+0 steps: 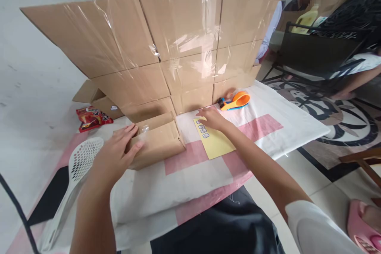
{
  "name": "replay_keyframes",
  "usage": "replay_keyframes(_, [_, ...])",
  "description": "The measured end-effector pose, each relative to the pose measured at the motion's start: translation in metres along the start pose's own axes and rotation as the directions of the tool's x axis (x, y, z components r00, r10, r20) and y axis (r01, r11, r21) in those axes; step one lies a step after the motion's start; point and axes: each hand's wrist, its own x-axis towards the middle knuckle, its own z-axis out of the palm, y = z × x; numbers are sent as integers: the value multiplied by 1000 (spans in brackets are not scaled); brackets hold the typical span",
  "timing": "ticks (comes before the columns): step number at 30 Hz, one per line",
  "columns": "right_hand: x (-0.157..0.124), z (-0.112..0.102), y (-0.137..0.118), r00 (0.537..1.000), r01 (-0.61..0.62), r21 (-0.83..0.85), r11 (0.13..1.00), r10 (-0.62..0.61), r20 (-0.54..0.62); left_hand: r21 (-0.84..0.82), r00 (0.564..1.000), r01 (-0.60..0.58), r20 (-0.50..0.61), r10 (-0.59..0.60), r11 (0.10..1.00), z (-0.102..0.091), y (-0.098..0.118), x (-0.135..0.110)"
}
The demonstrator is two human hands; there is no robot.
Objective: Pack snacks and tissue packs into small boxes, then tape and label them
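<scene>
My left hand [117, 152] rests on the near left side of a small cardboard box [159, 141], fingers stretched flat against it. The box lies on a white and pink cloth [262, 127]. My right hand [212, 119] reaches forward to the top of a yellow sheet [216, 143] that carries several small white stickers [204, 130]; its fingertips press down at the sheet's upper edge, fingers curled and close together. What the fingertips hold, if anything, I cannot make out.
A wall of taped cardboard boxes [178, 35] stands behind. An orange tape dispenser [236, 101] lies at its foot. A red snack packet [92, 118] and white slotted scoop [80, 166] lie left. Another person sits on a black chair [315, 55] at right.
</scene>
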Motion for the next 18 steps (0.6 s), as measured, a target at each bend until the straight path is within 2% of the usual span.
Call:
replay_keyframes(2, [9, -1, 0, 992, 53, -17, 998, -51, 111, 7, 1000, 4, 4, -5, 1000, 5, 1, -3])
replay_keyframes(6, [14, -5, -6, 980, 92, -12, 996, -89, 177, 22, 999, 30, 18, -30, 999, 7, 4, 1])
replay_keyframes(12, [-7, -7, -3, 986, -61, -60, 996, 70, 154, 28, 999, 27, -19, -27, 999, 7, 4, -3])
replay_keyframes(18, [-6, 7, -5, 957, -129, -37, 991, 135, 258, 17, 999, 24, -38, -24, 1000, 9, 4, -3])
